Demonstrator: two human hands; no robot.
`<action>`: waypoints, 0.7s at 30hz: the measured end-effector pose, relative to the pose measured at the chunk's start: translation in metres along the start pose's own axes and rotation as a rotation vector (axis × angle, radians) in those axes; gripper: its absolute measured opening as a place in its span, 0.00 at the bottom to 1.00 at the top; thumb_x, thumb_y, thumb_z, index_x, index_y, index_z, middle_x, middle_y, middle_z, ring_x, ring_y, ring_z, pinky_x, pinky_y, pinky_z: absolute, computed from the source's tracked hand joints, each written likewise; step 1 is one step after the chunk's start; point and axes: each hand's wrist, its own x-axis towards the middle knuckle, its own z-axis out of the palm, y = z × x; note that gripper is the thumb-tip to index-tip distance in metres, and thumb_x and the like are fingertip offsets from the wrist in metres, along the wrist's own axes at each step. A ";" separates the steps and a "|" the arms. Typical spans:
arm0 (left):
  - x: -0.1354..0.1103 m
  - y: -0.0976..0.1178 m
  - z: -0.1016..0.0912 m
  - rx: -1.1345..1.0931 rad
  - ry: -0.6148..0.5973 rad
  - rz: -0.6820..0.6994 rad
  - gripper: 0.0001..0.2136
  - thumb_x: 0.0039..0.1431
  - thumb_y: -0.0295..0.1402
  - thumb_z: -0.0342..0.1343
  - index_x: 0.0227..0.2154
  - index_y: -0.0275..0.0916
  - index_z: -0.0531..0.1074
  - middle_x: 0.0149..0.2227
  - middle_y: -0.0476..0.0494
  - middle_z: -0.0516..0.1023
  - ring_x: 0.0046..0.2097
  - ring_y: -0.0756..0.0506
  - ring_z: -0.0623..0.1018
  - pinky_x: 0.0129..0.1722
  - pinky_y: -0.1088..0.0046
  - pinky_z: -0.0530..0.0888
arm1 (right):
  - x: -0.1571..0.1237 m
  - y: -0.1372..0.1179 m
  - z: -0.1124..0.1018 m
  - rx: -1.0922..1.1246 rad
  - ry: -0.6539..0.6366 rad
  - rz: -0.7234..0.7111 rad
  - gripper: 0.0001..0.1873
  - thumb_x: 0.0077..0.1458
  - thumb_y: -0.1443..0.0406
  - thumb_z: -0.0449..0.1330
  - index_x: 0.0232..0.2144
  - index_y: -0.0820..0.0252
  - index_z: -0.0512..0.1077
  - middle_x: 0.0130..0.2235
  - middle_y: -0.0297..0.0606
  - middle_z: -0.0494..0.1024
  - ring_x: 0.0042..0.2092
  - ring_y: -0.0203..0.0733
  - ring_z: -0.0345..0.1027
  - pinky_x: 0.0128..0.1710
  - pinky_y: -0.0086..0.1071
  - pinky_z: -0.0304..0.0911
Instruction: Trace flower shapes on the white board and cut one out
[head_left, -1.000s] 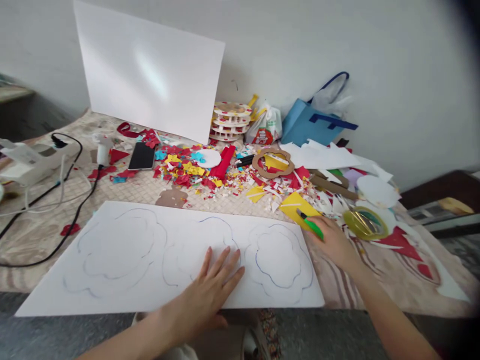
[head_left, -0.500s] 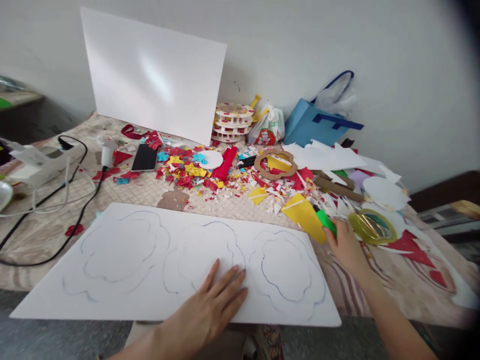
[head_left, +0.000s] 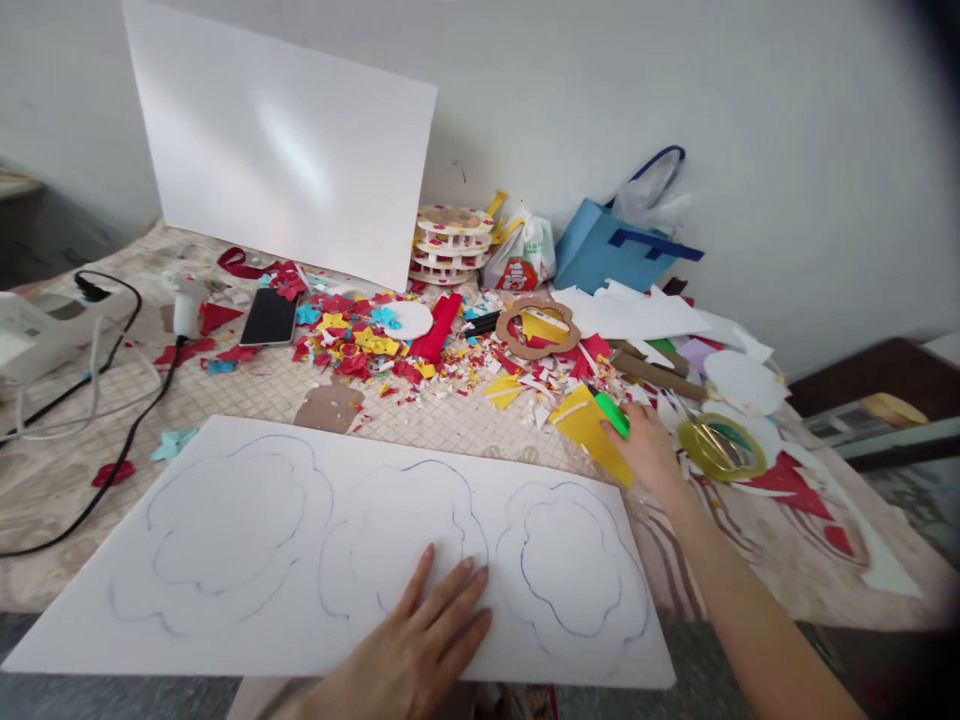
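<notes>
The left hand [head_left: 420, 645] lies flat on the white sheet [head_left: 225, 590] at its near edge, palm down, fingers stretched forward and only slightly spread, the forearm coming in from the near side. The right hand [head_left: 646, 450] reaches out to the right of the sheet, arm extended from the near right, and its fingers are curled around a green utility knife [head_left: 611, 412]; the knife's tip points far and left, over a yellow paper piece [head_left: 589, 430] that touches the sheet's far right corner.

The white sheet is one large board lying along the near edge of the table [head_left: 750, 560], overhanging it slightly. Three flower-like outlines are drawn on it in blue pen, side by side: one at the left, one in the middle, one at the right. Each has a smaller wavy outline inside a larger one. The left hand rests between the middle and right outlines.

A second white board [head_left: 277, 150] leans upright against the far wall. One phone [head_left: 268, 316] lies at the far left, beside one black cable [head_left: 112, 440]. A heap of red, yellow and blue paper scraps [head_left: 360, 345] fills the middle. One cardboard ring [head_left: 534, 326], one yellow-green tape roll [head_left: 721, 446] just right of the right hand, and one blue bag [head_left: 622, 255] stand farther off.
</notes>
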 end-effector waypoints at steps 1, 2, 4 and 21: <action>0.000 -0.001 0.001 0.003 0.003 0.004 0.20 0.68 0.28 0.44 0.61 0.41 0.61 0.64 0.42 0.62 0.66 0.40 0.59 0.65 0.51 0.51 | 0.002 0.002 0.001 -0.007 -0.013 0.016 0.17 0.55 0.57 0.54 0.42 0.62 0.69 0.42 0.53 0.73 0.39 0.55 0.71 0.38 0.43 0.64; 0.001 -0.001 0.003 0.005 0.006 0.008 0.20 0.68 0.28 0.44 0.61 0.40 0.61 0.64 0.42 0.62 0.66 0.40 0.59 0.65 0.51 0.50 | 0.003 0.004 0.002 -0.010 -0.027 0.029 0.17 0.54 0.57 0.55 0.42 0.62 0.69 0.40 0.53 0.74 0.38 0.55 0.71 0.36 0.43 0.63; 0.001 -0.002 0.004 0.003 0.014 0.009 0.20 0.68 0.28 0.44 0.61 0.40 0.61 0.64 0.41 0.62 0.66 0.40 0.59 0.65 0.51 0.50 | 0.005 0.008 0.001 -0.008 -0.053 0.047 0.16 0.53 0.58 0.56 0.41 0.61 0.69 0.36 0.51 0.76 0.35 0.55 0.71 0.33 0.41 0.62; 0.010 0.006 0.019 -0.065 0.012 -0.027 0.20 0.67 0.25 0.45 0.61 0.37 0.60 0.66 0.39 0.58 0.68 0.36 0.54 0.65 0.45 0.49 | 0.178 -0.122 -0.007 0.688 0.089 0.064 0.13 0.43 0.61 0.63 0.30 0.57 0.64 0.33 0.43 0.75 0.39 0.52 0.70 0.42 0.45 0.64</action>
